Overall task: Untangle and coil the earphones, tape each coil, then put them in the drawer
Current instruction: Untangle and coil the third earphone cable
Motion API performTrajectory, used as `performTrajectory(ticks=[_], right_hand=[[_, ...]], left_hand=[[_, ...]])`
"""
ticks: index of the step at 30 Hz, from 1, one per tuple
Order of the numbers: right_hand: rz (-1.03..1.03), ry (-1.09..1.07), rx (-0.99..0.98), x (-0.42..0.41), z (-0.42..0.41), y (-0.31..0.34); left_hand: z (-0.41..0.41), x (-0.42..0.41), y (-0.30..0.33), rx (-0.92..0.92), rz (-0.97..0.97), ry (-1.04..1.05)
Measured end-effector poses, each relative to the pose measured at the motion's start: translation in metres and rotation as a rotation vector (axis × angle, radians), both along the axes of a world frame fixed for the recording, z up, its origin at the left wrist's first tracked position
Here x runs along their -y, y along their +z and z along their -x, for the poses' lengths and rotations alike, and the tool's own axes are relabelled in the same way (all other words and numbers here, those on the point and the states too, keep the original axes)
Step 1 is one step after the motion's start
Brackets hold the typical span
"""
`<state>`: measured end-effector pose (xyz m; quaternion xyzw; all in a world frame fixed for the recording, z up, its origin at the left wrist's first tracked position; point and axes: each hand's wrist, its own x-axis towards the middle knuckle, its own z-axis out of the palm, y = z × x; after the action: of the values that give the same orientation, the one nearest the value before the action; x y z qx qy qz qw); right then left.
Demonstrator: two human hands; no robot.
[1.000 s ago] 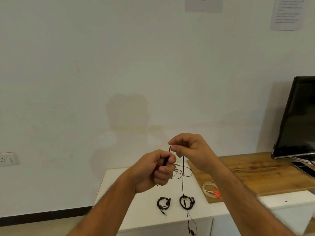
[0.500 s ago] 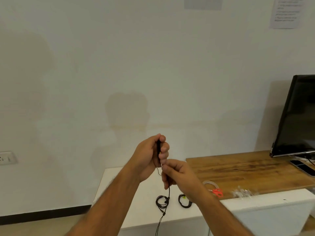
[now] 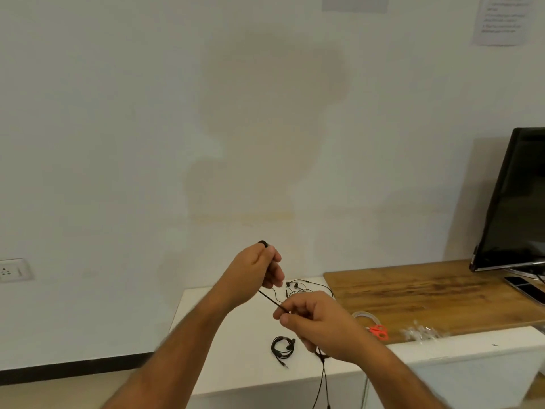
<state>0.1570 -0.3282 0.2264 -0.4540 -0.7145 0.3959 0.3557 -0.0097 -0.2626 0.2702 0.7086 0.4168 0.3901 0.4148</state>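
Our left hand (image 3: pixel 256 271) grips one end of the earphone cord (image 3: pixel 269 298) up high, and our right hand (image 3: pixel 317 321) pinches it lower, above the finished coil (image 3: pixel 282 348) on the bench (image 3: pixel 236 343). If we pull hard, the dangling cord could knot or catch that coil.

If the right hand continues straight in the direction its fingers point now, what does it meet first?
Probably the left hand. The right hand points up-left along the taut earphone cable stretched between them; depth is unclear.
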Motion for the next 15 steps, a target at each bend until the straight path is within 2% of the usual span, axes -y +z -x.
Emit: performTrajectory(ticks=[5,8,10,15], right_hand=[[-0.185,-0.058,0.121,-0.006,-0.01,0.017],[-0.292,-0.157,0.162,-0.014,-0.022,0.026],[-0.331,-0.172,0.146,-0.02,-0.028,0.033],[-0.38,-0.128,0.025,-0.031,-0.032,0.047]], left_hand=[[-0.005,0.006,-0.015,-0.199,-0.045,-0.019],[-0.007,0.015,-0.014,-0.217,0.013,-0.086],[-0.007,0.02,-0.013,-0.175,0.089,-0.152],[-0.008,0.03,-0.009,0.11,0.384,-0.366]])
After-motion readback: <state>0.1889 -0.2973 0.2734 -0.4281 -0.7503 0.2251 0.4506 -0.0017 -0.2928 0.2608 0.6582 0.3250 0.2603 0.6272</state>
